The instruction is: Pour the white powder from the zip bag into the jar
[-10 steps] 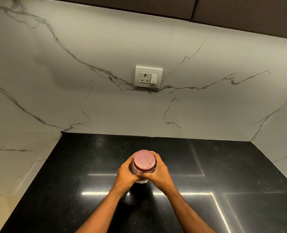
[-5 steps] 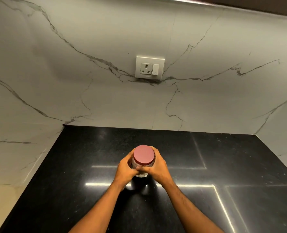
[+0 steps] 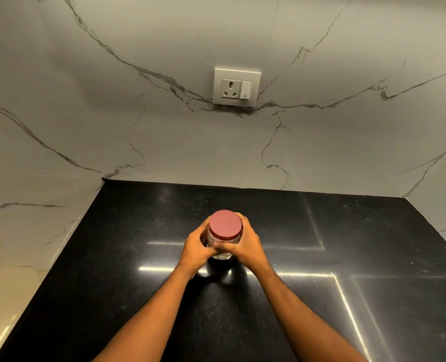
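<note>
Jar [image 3: 220, 246]: clear, ribbed or dimpled wall, rigid; probably light. Judged somewhat slippery when gripped around the wall; best held low on the body, leaving the lid [image 3: 225, 224] free to unscrew. Lid is a flat dull-red disc, on and closed. Contents cannot be told. Jar stands upright near the middle of the black table [image 3: 321, 296], well clear of its edges. Left hand [image 3: 194, 250] and right hand [image 3: 245, 246] each wrap the body, grip clenched on it. No zip bag in view.
</note>
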A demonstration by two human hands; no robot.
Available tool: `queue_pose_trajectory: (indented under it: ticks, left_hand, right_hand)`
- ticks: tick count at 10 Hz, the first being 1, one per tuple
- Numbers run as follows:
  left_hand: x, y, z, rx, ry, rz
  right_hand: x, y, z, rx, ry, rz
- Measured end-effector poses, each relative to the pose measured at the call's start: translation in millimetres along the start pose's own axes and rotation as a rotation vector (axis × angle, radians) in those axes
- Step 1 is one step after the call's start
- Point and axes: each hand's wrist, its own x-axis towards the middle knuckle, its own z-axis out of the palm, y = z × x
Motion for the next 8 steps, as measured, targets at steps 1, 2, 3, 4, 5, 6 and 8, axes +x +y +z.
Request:
queue_pose_trajectory:
  ticks: [1,2,3,4,5,6,8]
  left_hand:
    - [0,0,0,0.002,0.003,-0.014]
    - [-3,0,4,-0.003,0.012,-0.023]
    - [-5,-1,7,-0.013,0.021,-0.028]
    - [-3,-2,7,-0.022,0.011,-0.048]
    - [-4,0,7,-0.015,-0.009,-0.056]
    - [-5,1,9,-0.012,-0.004,-0.072]
    - [-22,14,11,0.037,0.043,-0.068]
  right_hand:
    - [1,-1,0,-0.012,0.001,0.005]
    - [0,1,-1,-0.012,-0.012,0.007]
    - [1,4,-2,-0.015,-0.017,-0.006]
    - [1,4,-3,-0.010,-0.023,-0.010]
    - [0,2,-3,-0.003,-0.027,-0.014]
    - [0,1,-2,-0.010,-0.025,-0.001]
    - [-15,-10,-5,-0.035,-0.019,0.008]
